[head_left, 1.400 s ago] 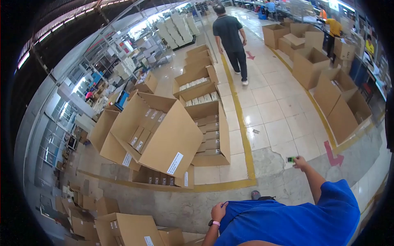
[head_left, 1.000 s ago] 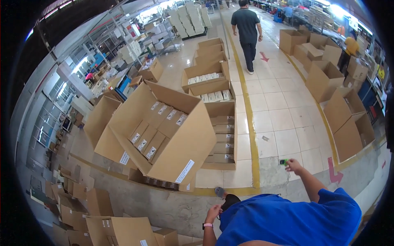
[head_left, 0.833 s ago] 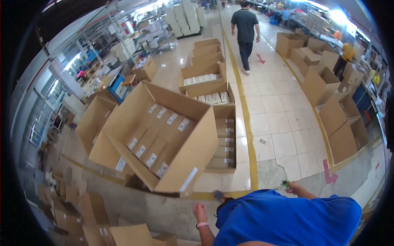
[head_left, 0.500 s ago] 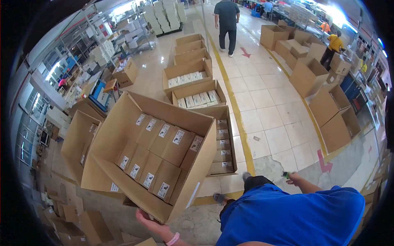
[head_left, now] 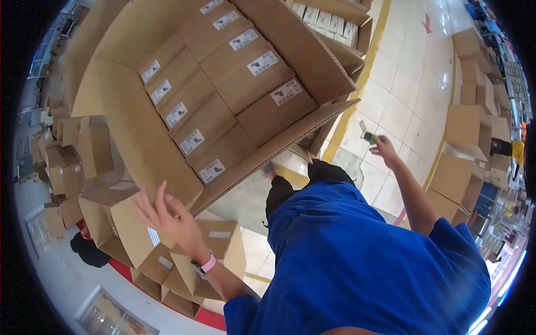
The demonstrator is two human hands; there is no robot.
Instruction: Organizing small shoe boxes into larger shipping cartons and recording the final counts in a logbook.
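A large open cardboard carton fills the upper left, tilted in view. Inside, smaller brown boxes with white printed labels sit in two rows. My left hand, with a pink band at the wrist, is at the carton's near left corner. Its fingers are spread and hold nothing; whether they touch the cardboard I cannot tell. Out to the right over the floor, my right hand grips a small green-and-black object, too small to name.
Beyond the large carton stands another carton holding white boxes. Open cartons line the right side past a yellow floor line. More open cartons stand at lower left. A person in yellow is at the right edge.
My left hand has come away from beneath the carton's lower corner and opened. The carton looks larger and higher in view. My right hand still holds the small object; the walking person is out of view.
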